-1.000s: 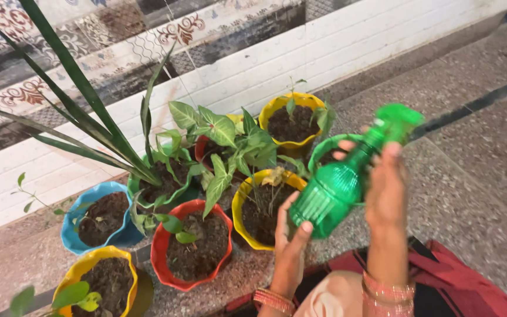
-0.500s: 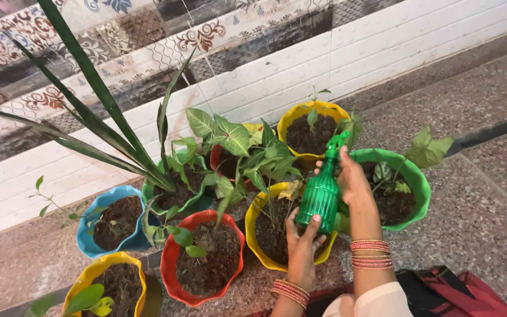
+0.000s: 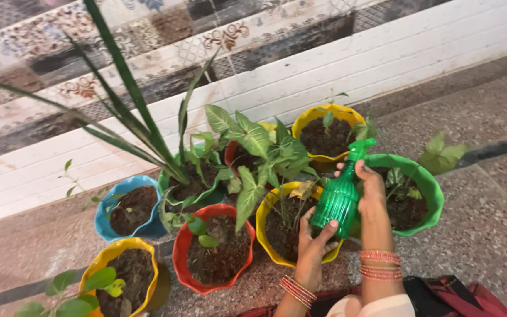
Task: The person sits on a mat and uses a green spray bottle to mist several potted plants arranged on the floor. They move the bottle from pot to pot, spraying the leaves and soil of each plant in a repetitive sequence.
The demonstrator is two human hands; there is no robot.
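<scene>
Both hands held a ribbed green spray bottle (image 3: 340, 196) over the near yellow pot (image 3: 265, 226) of dark soil: left hand (image 3: 314, 242) cupping its base, right hand (image 3: 371, 191) wrapped round its neck. Left stood a red pot (image 3: 184, 264); right, a green pot (image 3: 429, 194). Farther back, leafy plants (image 3: 253, 152) crowded a white wall (image 3: 382, 53).

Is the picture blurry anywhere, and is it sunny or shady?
Head view: soft, even light with no hard shadows or glare; the green spray bottle, the left hand and the right hand look sharp; the long leaves and the tiled wall at the top look a little soft.
</scene>
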